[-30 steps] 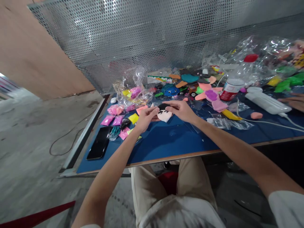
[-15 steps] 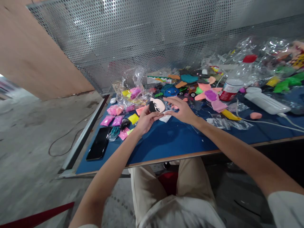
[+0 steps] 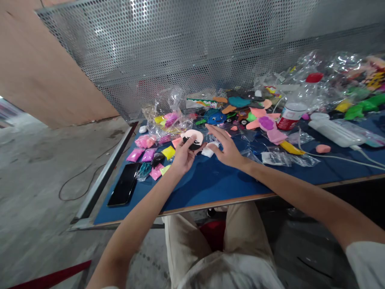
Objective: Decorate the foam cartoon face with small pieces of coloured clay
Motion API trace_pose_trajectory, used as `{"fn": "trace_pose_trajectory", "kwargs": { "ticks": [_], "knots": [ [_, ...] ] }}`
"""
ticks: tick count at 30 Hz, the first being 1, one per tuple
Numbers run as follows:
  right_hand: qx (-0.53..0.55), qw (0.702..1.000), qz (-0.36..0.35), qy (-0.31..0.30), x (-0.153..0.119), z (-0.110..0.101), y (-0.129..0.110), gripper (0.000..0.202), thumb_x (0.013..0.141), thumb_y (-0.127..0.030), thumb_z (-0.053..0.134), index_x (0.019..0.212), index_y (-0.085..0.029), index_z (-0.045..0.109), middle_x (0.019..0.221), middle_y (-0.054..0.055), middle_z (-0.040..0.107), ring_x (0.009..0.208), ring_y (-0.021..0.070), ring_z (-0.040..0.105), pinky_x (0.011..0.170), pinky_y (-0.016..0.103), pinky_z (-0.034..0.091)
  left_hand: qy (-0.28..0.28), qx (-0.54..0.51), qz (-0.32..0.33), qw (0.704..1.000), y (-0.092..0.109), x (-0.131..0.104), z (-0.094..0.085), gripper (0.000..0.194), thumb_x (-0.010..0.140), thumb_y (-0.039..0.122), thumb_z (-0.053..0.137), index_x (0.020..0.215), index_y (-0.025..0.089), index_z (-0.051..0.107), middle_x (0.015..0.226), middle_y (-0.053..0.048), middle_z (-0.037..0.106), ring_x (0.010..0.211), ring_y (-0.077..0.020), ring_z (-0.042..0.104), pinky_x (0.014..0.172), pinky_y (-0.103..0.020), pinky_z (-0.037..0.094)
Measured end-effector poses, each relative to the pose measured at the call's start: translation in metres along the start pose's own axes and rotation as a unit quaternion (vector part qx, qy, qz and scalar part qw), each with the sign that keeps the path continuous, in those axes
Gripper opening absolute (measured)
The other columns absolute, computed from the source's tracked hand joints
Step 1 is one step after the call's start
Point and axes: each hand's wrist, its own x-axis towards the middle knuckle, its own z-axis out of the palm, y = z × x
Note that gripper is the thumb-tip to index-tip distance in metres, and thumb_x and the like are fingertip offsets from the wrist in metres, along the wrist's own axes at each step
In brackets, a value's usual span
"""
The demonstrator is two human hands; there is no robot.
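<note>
My left hand (image 3: 184, 156) grips a flat, rounded clay face (image 3: 197, 137), pale pink with black on its lower part and small drawn features. The thumb presses on its front while the fingers support it from behind. To its right, my right hand (image 3: 227, 150) is open, fingers spread and slightly bent, apart from the clay face. Between the two hands a white packet (image 3: 209, 149) lies on the blue table (image 3: 207, 180). Close by on the left is a yellow clay packet (image 3: 169, 152).
Pink and purple clay packets lie left, beside a black phone (image 3: 124, 184). Behind are clear wrappers and a blue clay figure (image 3: 215, 117). Rightward stand a red-capped bottle (image 3: 291, 110) and a white corded device (image 3: 335, 130). A perforated metal panel (image 3: 180, 52) closes the back.
The clay face has turned in my left hand and shifted slightly left and down, its black part now lowest. My right hand has drawn away from it.
</note>
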Motion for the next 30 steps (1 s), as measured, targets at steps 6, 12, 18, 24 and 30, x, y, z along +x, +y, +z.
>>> {"fn": "trace_pose_trajectory", "kwargs": {
  "ticks": [6,12,18,24,30],
  "knots": [
    [-0.024,0.997,-0.046,-0.058,-0.006,0.025,-0.004,0.095,0.101,-0.079,0.024,0.171,-0.027,-0.012,0.179,0.012,0.017,0.164,0.0341,0.022,0.131,0.061,0.024,0.013,-0.014,0.024,1.0,-0.003,-0.003,0.004,0.023,0.077,0.026,0.091,0.089,0.019,0.072,0.093,-0.001,0.079,0.099,-0.0194,0.078,0.11,-0.044,0.061],
    [-0.066,0.996,-0.024,-0.053,-0.008,0.027,-0.003,0.091,0.1,-0.081,0.02,0.172,-0.032,-0.005,0.18,0.01,0.011,0.165,0.0371,0.017,0.129,0.067,0.023,0.017,-0.023,0.026,0.999,-0.005,-0.006,0.007,0.03,0.072,0.027,0.094,0.089,0.019,0.07,0.089,0.001,0.079,0.099,-0.0197,0.079,0.11,-0.044,0.061],
    [-0.086,0.995,-0.014,-0.045,-0.008,0.024,-0.006,0.089,0.098,-0.083,0.017,0.172,-0.036,0.002,0.179,0.009,0.017,0.161,0.0385,0.026,0.126,0.067,0.027,0.022,-0.019,0.023,0.999,-0.004,-0.008,0.009,0.029,0.072,0.026,0.094,0.086,0.019,0.069,0.085,0.001,0.078,0.091,-0.0182,0.079,0.108,-0.043,0.063],
    [-0.074,0.996,0.0,-0.042,-0.005,0.018,-0.009,0.085,0.099,-0.082,0.02,0.171,-0.038,0.017,0.174,0.011,0.029,0.152,0.0382,0.037,0.124,0.067,0.029,0.017,0.0,0.025,1.0,-0.006,-0.007,0.008,0.029,0.072,0.028,0.094,0.086,0.019,0.069,0.087,0.0,0.078,0.095,-0.02,0.079,0.106,-0.041,0.064],
    [-0.069,0.997,0.009,-0.037,-0.004,0.016,-0.01,0.084,0.099,-0.083,0.022,0.169,-0.038,0.026,0.17,0.012,0.033,0.149,0.0369,0.041,0.124,0.064,0.029,0.013,-0.001,0.02,1.0,-0.006,-0.007,0.009,0.034,0.067,0.027,0.097,0.084,0.018,0.069,0.087,-0.001,0.079,0.099,-0.023,0.079,0.101,-0.041,0.065]
  ]
}}
